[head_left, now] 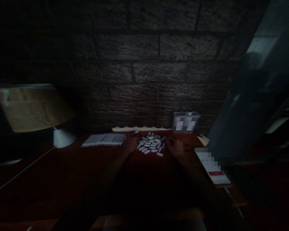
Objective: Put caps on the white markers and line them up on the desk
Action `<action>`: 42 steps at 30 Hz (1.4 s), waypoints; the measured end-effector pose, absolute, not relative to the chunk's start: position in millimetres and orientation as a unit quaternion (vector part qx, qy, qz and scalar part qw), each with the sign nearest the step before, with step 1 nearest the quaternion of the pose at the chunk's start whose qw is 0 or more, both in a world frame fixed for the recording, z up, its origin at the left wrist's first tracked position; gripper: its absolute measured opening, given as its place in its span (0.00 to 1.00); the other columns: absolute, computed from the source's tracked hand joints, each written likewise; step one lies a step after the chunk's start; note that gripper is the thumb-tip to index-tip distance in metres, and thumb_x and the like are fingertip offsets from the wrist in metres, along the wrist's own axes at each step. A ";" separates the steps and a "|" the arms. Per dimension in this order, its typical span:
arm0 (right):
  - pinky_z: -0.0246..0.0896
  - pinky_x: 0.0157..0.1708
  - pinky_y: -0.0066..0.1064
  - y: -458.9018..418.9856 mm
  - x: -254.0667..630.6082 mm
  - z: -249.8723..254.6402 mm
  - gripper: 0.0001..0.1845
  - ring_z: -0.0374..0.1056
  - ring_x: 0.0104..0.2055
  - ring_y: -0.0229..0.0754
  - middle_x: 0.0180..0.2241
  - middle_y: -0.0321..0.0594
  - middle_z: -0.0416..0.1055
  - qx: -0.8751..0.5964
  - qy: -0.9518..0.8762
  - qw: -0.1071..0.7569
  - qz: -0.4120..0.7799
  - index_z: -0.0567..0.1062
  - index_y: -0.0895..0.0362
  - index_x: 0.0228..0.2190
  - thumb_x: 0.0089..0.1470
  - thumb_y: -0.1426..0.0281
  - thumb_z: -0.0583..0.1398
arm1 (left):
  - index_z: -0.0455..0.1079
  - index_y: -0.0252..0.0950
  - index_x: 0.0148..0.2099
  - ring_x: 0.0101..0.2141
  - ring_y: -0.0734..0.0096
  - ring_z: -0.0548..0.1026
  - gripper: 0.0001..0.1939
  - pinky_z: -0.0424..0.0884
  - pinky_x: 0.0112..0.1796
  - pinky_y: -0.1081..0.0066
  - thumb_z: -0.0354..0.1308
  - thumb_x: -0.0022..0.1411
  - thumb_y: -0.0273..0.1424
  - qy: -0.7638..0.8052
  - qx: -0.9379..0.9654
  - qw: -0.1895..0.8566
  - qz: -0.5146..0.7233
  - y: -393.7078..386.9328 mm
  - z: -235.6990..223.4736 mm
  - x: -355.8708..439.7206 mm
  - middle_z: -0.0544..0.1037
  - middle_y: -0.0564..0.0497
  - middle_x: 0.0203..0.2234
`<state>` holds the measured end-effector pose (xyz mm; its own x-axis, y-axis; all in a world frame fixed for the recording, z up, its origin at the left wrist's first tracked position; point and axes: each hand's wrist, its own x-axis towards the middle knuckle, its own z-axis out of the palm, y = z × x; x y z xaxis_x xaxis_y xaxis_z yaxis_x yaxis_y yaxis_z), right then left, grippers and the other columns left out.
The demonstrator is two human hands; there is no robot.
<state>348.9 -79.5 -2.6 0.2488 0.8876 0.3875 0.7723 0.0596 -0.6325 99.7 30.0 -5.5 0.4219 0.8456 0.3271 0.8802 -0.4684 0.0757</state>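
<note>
A loose pile of white marker caps (pixel 152 143), some with coloured ends, lies on the dark wooden table. To its left a row of white marker pens (pixel 104 140) lies side by side. Between the row and the pile is my left hand (pixel 131 143), its fingers closed on a small white marker cap (pixel 136 132). My right hand (pixel 175 146) rests at the pile's right edge with the fingers curled in. Its fingertips are by the caps, and the dimness hides what they hold, if anything.
A lamp (pixel 33 107) stands at left, its cord (pixel 24 170) crossing the table (pixel 69 183). Two clear plastic containers (pixel 186 122) stand at the back against the stone-textured wall (pixel 144 70). A tablet-like device (pixel 213 166) with a cable lies at right.
</note>
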 end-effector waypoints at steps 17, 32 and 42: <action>0.69 0.41 0.30 -68.7 356.4 -8.4 0.15 0.78 0.41 0.44 0.40 0.40 0.82 -0.680 -0.624 0.380 0.058 0.82 0.53 0.37 0.61 0.65 0.55 | 0.73 0.40 0.56 0.52 0.61 0.74 0.19 0.66 0.56 0.64 0.45 0.71 0.34 -0.508 -0.838 -0.017 -0.196 0.3 13.5 92.9 0.78 0.45 0.51; 0.70 0.38 0.31 -78.5 348.0 -4.9 0.15 0.78 0.37 0.45 0.37 0.39 0.82 -0.668 -0.617 0.408 0.077 0.82 0.52 0.36 0.59 0.63 0.56 | 0.78 0.31 0.45 0.46 0.47 0.78 0.15 0.72 0.43 0.58 0.56 0.63 0.34 -0.654 -0.752 -0.017 -0.083 -1.3 27.4 73.3 0.80 0.34 0.43; 0.67 0.37 0.31 -79.0 344.4 -3.3 0.16 0.76 0.34 0.42 0.34 0.38 0.81 -0.588 -0.674 0.421 0.151 0.80 0.54 0.33 0.59 0.60 0.55 | 0.78 0.33 0.43 0.34 0.72 0.77 0.12 0.71 0.38 0.73 0.66 0.58 0.33 -0.327 -0.477 -0.682 -0.447 -6.6 38.1 90.7 0.82 0.46 0.37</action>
